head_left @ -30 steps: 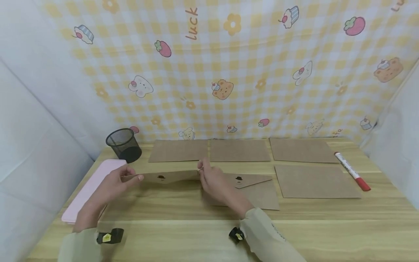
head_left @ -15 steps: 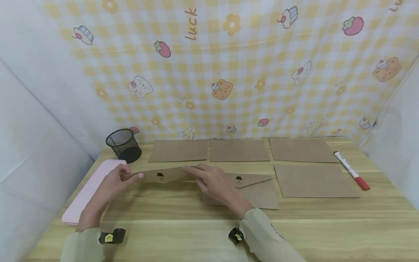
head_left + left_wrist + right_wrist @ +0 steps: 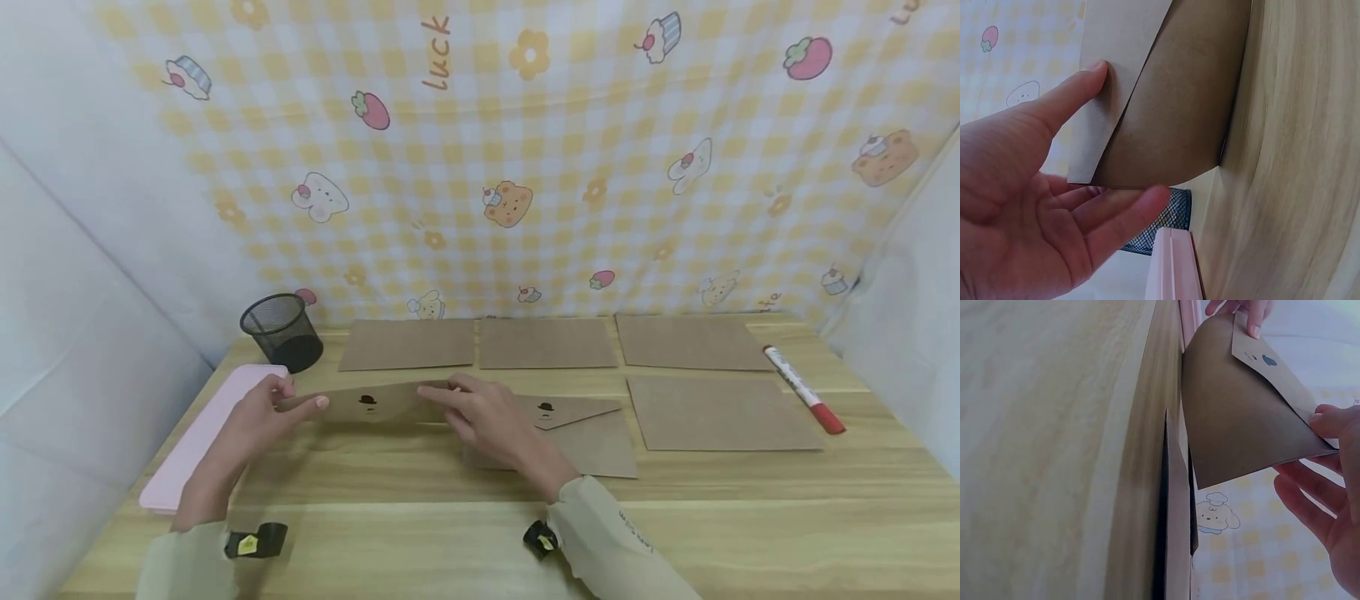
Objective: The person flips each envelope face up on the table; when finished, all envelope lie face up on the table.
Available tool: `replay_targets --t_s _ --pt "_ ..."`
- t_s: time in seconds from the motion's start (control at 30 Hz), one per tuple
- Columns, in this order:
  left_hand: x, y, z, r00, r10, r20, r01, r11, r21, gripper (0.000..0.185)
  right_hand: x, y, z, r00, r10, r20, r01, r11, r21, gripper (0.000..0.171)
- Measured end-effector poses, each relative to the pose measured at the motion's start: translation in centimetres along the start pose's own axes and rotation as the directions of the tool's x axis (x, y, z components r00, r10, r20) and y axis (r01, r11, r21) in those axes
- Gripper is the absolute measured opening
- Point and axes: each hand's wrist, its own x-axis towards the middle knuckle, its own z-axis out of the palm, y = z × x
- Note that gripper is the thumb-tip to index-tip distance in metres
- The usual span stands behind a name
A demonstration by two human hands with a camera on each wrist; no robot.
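envelopes: 6 [image 3: 371, 404] | both hands pinch one: left hand [image 3: 258, 412], right hand [image 3: 487, 414]

— What sort of place is this?

— A small home craft or desk corner. A light wooden desk [image 3: 750, 517] is closed in by white side panels.

— What gives it away?

— The backdrop [image 3: 525, 167] is a yellow checked cloth with bears, strawberries and cupcakes. A black mesh pen cup [image 3: 282, 331], a red marker [image 3: 802, 390], a pink case [image 3: 197, 437] and brown paper envelopes [image 3: 720, 414] lie on the desk.
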Motion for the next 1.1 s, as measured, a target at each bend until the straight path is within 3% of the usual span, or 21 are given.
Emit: replay_targets --t_s 0.17,0.3,0.57,0.83,1.1 --pt "-0.2 0.5 -0.2 0.998 -0.062 -0.02 0.061 0.998 -0.025 0.065 -0.1 0.0 0.2 1.0 0.02 -0.018 -0.02 1.0 -0.003 0.033" --pt "-0.3 0.8 0.0 0.993 -0.084 -0.086 0.082 0.996 -0.026 0.063 -0.2 0.1 0.3 0.999 0.025 -0.027 -0.025 1.0 -0.005 0.036" --pt "-0.2 1.4 0.6 0.959 -0.025 -0.282 0.024 1.0 -0.009 0.056 -0.2 0.0 0.2 0.998 -0.007 -0.055 0.006 1.0 -0.004 0.04" --pt "-0.3 2.5 0.1 0.933 0.049 -0.356 -0.074 0.996 -0.057 0.046 -0.2 0.3 0.2 0.983 -0.026 -0.18 0.029 0.999 0.014 0.041" --pt "-0.4 2.5 0.1 0.917 0.099 -0.387 -0.124 0.991 -0.042 0.036 -0.1 0.2 0.2 0.981 -0.032 -0.193 0.038 0.999 0.026 0.037"
